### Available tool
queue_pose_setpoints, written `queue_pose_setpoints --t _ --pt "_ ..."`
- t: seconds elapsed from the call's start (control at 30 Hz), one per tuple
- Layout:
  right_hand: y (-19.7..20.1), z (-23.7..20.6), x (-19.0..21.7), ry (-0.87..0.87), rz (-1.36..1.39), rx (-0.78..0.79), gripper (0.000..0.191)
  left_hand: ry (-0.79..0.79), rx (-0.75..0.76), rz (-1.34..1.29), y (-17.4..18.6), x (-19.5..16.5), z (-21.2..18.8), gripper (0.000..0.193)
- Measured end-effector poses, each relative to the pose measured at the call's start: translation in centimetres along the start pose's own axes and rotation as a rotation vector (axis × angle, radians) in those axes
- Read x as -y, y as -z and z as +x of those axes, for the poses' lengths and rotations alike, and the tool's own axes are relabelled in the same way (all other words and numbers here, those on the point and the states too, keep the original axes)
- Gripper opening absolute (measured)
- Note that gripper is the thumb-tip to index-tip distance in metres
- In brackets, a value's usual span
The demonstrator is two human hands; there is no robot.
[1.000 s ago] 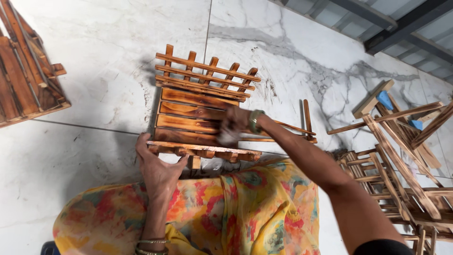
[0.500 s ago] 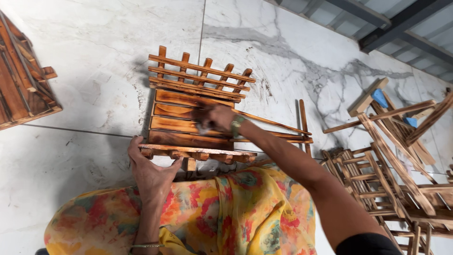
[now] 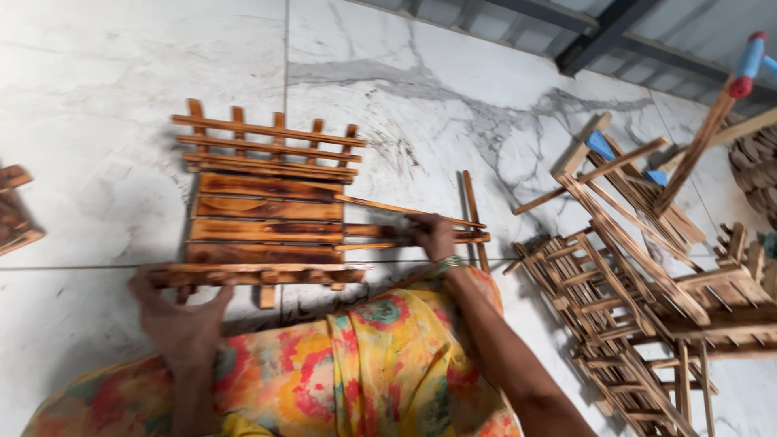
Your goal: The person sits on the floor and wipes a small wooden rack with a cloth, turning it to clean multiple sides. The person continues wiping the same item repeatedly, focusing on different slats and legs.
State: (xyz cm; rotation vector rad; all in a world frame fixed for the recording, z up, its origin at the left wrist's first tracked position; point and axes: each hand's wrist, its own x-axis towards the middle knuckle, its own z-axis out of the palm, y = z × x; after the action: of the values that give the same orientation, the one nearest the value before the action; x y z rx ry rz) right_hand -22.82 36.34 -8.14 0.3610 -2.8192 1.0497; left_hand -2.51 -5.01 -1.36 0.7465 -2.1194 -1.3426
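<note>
A dark-stained wooden slatted rack (image 3: 267,202) lies flat on the white marble floor in front of my lap, which is covered in bright floral cloth. My left hand (image 3: 180,311) grips the rack's near rail at its left end. My right hand (image 3: 433,236), with a bangle on the wrist, rests on a bundle of loose thin wooden sticks (image 3: 413,231) just right of the rack and closes on them. One stick (image 3: 473,218) lies upright beside the bundle.
A heap of similar wooden racks and slat frames (image 3: 639,299) is piled at the right, with blue-tipped pieces (image 3: 600,146) on top. Another wooden piece (image 3: 14,210) shows at the left edge. A dark metal beam (image 3: 603,28) runs along the far wall.
My right hand has moved from the middle of the rack rightward to the loose sticks. My left hand stays on the near rail. The view has shifted right.
</note>
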Motion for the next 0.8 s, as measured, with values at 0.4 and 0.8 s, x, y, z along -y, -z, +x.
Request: queue_pose_setpoints --t 0.4,0.8 --pt "-12.1 3.2 2.2 0.333 -0.515 0.204 0.024 -0.113 -0.029 0.01 2.5 3.1 -1.5 0.087" --pt "5.8 0.7 -7.1 -0.335 -0.455 -0.263 0.015 -0.082 -0.014 0.113 2.5 -0.5 -1.9 0.088"
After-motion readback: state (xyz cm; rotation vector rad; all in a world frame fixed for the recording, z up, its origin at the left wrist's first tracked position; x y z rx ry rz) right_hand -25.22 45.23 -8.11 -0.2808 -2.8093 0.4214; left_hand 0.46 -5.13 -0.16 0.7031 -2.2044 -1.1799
